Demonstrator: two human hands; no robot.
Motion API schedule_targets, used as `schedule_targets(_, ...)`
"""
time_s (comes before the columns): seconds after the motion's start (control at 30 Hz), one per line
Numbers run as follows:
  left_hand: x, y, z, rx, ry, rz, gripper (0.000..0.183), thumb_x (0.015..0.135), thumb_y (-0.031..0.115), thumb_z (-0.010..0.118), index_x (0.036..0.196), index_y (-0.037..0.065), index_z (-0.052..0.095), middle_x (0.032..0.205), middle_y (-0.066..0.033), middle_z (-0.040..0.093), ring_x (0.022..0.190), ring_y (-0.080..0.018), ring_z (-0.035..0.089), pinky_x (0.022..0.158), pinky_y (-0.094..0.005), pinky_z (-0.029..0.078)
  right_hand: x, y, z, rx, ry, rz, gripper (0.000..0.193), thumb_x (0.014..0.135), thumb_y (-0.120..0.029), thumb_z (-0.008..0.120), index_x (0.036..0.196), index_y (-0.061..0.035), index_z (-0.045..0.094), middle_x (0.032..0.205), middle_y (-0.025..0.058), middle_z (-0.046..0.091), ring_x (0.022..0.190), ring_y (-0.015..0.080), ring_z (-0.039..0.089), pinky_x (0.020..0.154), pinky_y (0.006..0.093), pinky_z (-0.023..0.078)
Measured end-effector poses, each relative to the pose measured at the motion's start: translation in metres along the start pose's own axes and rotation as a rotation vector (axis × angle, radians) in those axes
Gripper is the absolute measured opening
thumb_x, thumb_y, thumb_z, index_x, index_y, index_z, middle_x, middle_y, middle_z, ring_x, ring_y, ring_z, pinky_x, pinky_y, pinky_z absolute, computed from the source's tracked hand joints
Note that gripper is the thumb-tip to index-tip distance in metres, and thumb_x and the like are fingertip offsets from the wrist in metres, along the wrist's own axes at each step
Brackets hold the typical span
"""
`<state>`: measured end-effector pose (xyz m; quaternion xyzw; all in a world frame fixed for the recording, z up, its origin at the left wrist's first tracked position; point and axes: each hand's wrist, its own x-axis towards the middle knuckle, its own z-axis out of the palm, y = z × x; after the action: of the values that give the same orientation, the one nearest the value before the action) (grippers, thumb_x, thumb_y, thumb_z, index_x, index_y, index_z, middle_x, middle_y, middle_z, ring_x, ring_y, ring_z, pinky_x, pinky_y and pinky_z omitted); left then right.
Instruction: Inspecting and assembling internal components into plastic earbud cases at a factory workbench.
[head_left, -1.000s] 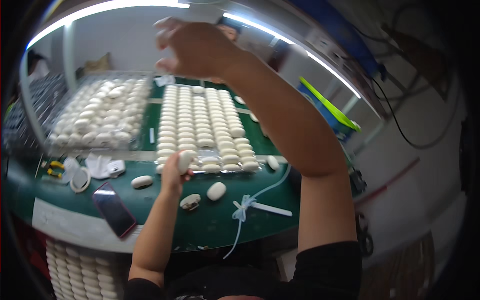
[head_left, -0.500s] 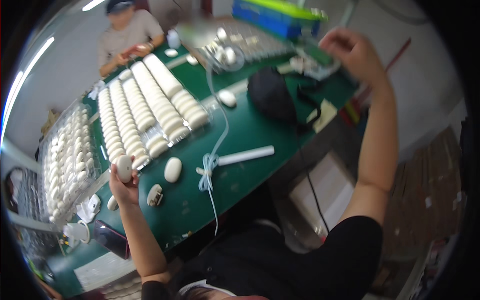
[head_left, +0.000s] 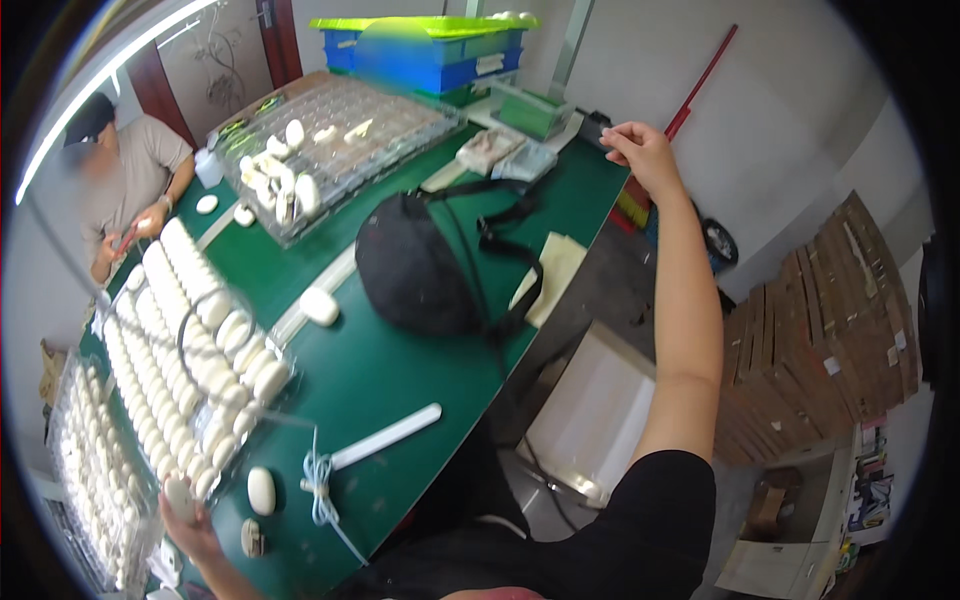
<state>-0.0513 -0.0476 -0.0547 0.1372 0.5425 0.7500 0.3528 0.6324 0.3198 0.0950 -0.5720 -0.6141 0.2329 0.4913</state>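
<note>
My left hand (head_left: 196, 532), at the lower left, is closed around a white oval plastic piece (head_left: 179, 499) and holds it up beside the clear tray's near end. Rows of similar white oval pieces (head_left: 185, 385) fill that tray. On the green table just right of this hand lie another white oval piece (head_left: 261, 491) and an opened one (head_left: 252, 537) with its inside showing. My right hand (head_left: 645, 160) is stretched out past the table's far right corner, thumb and fingers drawn together. Whatever is between its fingertips, if anything, cannot be made out. A small dark object (head_left: 596, 122) is nearest to it.
A black bag (head_left: 415, 265) with straps lies mid-table, near a white bar (head_left: 388, 436) and a bundled pale cord (head_left: 318, 487). Behind are a sparsely filled tray (head_left: 345, 140) and a blue bin (head_left: 440, 68). A co-worker (head_left: 140, 170) sits far left. Stacked cardboard (head_left: 820, 330) stands right.
The view has swung right, so the table's things appear farther left. My left hand keeps the white oval piece. My right arm stays outstretched, its fingers now drawn closer together.
</note>
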Motion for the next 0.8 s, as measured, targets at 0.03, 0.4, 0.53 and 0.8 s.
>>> schedule_targets(0.03,0.003,0.006,0.003,0.027,0.033,0.001,0.04,0.097,0.034,0.046,0.126,0.007,0.052,0.102,-0.0146,0.062,0.048,-0.0071,0.044,0.037,-0.0168,0.035,0.022,-0.002,0.002,0.004,0.061,-0.021,0.023,0.087,-0.025,0.068,0.094,-0.0033,0.065,0.087,0.0039,0.068,0.07,0.0083,0.061,0.062,0.0215,0.049)
schedule_targets(0.4,0.066,0.006,-0.027,0.185,0.213,-0.256,0.036,0.093,0.047,0.045,0.094,0.012,0.055,0.075,-0.0047,0.059,0.038,-0.0125,0.043,0.03,-0.0239,0.029,0.344,0.007,0.023,0.061,0.369,-0.073,0.022,0.085,-0.024,0.064,0.092,-0.003,0.067,0.081,0.007,0.068,0.069,0.0155,0.064,0.06,0.0285,0.051)
schedule_targets(0.53,0.072,0.016,-0.018,0.228,0.307,-0.291,0.032,0.096,0.039,0.042,0.081,0.011,0.049,0.06,-0.0032,0.05,0.039,-0.0154,0.044,0.033,-0.027,0.031,0.427,0.016,0.019,-0.239,0.481,-0.212,0.025,0.082,-0.021,0.059,0.099,-0.004,0.069,0.092,0.0116,0.071,0.092,0.0257,0.066,0.083,0.0351,0.05)
schedule_targets(0.8,0.054,0.02,0.002,0.418,0.753,-0.23,0.033,0.094,0.036,0.046,0.098,0.004,0.053,0.066,-0.0085,0.056,0.045,-0.0248,0.056,0.033,-0.0329,0.037,0.531,0.005,0.03,0.232,0.507,-0.096,0.066,0.077,0.002,0.04,0.141,0.0031,0.026,0.141,0.0245,0.04,0.129,0.0343,0.043,0.107,0.0343,0.035)
